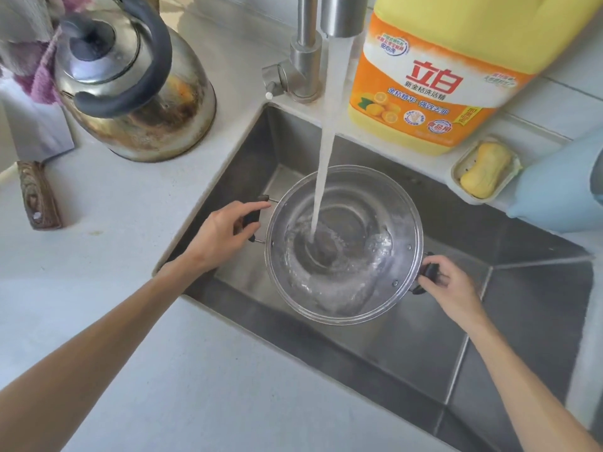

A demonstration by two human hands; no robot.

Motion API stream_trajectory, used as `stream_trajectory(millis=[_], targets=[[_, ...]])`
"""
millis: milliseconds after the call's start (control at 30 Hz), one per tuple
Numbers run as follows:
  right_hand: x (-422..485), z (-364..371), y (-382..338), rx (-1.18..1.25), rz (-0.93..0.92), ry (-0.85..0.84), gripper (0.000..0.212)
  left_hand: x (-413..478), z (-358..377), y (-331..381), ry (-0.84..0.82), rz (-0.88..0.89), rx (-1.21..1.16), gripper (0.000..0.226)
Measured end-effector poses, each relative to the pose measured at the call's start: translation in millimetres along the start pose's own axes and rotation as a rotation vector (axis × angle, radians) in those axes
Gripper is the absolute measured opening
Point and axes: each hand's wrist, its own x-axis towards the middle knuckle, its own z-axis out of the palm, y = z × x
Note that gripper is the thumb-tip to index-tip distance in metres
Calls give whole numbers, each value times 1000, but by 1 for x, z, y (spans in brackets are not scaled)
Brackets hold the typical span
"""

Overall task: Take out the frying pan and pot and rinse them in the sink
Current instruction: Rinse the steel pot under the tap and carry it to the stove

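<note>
**Kid:** Where is the pot?
**Big kid:** The pot (411, 208) sits in the sink (424, 337), near its back left corner, right under the tap (306, 53). Water (326, 141) pours into it.
**Kid:** What do the hands do?
**Big kid:** The left hand (222, 233) grips the left handle (251, 218). The right hand (447, 285) grips the right handle (427, 272).
**Kid:** Is the job done?
**Big kid:** About half, I think. The pot gets its rinse. I see no frying pan, so that seems left to do

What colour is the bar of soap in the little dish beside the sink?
Yellow. The bar of soap lies in a pale dish; the head view shows it.
</note>
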Motion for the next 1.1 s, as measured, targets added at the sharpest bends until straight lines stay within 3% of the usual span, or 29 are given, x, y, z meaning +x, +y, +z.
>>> stream_trajectory(millis=[167,433,733,933,1100], targets=[[1,8,5,-21,71,-75,29,0,-9,1,-47,-31,-24,40],[3,-1,11,-25,97,-105,27,2,-3,-8,-279,-181,-40,31],[1,-11,-4,26,-4,10,24,5,20,-31,-461,-304,-29,36],[-1,-17,-6,-2,-42,61,42,3,22,-26,-346,-289,-92,47],[-2,-18,0,19,-53,16,39,2,11,-23,-259,-224,-133,48]])
